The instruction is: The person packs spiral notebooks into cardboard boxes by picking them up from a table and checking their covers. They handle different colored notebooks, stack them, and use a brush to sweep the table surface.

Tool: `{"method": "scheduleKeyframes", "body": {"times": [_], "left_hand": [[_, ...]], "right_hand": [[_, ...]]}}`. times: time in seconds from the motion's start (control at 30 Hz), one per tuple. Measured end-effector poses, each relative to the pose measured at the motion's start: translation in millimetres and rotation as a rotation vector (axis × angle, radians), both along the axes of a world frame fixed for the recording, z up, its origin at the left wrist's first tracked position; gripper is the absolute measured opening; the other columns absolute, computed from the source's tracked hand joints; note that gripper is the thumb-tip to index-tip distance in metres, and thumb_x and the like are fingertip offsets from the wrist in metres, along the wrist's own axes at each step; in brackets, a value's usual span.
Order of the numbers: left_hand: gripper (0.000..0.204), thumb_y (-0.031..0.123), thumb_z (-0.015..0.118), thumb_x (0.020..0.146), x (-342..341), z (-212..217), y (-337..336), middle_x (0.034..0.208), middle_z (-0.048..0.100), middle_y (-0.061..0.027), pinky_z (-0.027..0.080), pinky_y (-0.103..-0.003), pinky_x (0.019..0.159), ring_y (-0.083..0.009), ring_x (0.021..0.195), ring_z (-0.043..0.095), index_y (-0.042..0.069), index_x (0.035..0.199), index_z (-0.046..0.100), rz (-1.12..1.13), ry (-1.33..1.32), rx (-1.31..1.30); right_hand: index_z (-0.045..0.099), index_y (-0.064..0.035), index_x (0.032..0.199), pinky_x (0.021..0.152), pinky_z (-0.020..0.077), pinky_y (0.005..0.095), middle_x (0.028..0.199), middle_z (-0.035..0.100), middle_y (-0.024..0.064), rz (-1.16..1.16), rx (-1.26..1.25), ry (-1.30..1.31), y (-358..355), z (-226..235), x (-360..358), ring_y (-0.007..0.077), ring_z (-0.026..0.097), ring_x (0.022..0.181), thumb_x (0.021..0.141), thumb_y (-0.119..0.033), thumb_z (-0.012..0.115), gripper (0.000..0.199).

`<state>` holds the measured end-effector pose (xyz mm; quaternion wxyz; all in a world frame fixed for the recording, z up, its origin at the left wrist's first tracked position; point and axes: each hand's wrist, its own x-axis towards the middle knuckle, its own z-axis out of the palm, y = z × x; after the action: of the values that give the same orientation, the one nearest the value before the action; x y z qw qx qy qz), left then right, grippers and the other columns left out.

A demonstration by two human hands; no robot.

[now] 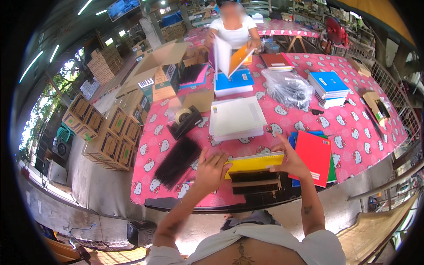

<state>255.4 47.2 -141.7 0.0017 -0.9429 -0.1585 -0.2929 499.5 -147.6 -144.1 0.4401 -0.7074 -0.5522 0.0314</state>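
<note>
My left hand and my right hand grip the two ends of a yellow spiral notebook, held over a black binding device at the near table edge. A red notebook lies just right of my right hand, on top of green and blue ones. A bundle of black binding combs lies left of my left hand. Beyond the yellow notebook sits a stack of white paper.
The table has a pink patterned cloth. On it are a black tape dispenser, a clear plastic bag and blue notebook stacks. A person opposite holds open a book. Cardboard boxes stand on the left.
</note>
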Motion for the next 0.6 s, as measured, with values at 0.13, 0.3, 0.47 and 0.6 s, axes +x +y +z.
{"method": "scheduleKeyframes", "body": {"times": [0.13,0.3,0.47,0.6], "left_hand": [[0.011,0.018,0.066,0.091,5.1,-3.1,1.7,0.090,0.069,-0.0027,0.035,-0.049,0.109,-0.0211,0.082,0.068,0.010,0.099,0.066,-0.220,-0.049,0.016],[0.015,0.021,0.071,0.088,0.4,5.5,23.1,0.088,0.069,-0.0024,0.033,-0.048,0.111,-0.0219,0.081,0.067,0.010,0.099,0.067,-0.214,0.054,0.023],[0.017,0.022,0.073,0.086,8.8,10.4,21.5,0.088,0.068,-0.0028,0.031,-0.049,0.112,-0.0207,0.084,0.066,0.010,0.096,0.067,-0.222,0.021,0.059],[0.020,0.025,0.071,0.087,6.7,-4.6,30.4,0.092,0.068,-0.0033,0.031,-0.051,0.112,-0.0200,0.087,0.065,0.010,0.099,0.066,-0.225,0.028,0.056]], "right_hand": [[0.059,-0.0072,0.136,0.104,0.0446,0.0354,0.135,0.061,0.0108,0.513,-0.013,0.769,11.0,-60.9,19.5,0.0216,0.053,0.126,0.086,-0.006,0.074,0.052],[0.066,-0.0028,0.128,0.097,0.0510,0.0276,0.131,0.065,0.0088,0.446,-0.135,0.839,10.0,-52.9,12.7,0.0160,0.061,0.113,0.092,-0.005,0.069,0.036],[0.065,-0.0028,0.129,0.095,0.0520,0.0271,0.127,0.067,0.0089,0.467,-0.077,0.791,9.4,-58.0,14.9,0.0134,0.062,0.109,0.093,-0.006,0.068,0.036],[0.065,-0.0023,0.129,0.093,0.0520,0.0266,0.123,0.069,0.0074,0.474,-0.133,0.700,12.0,-50.3,12.3,0.0112,0.062,0.105,0.095,-0.005,0.066,0.034]]}}
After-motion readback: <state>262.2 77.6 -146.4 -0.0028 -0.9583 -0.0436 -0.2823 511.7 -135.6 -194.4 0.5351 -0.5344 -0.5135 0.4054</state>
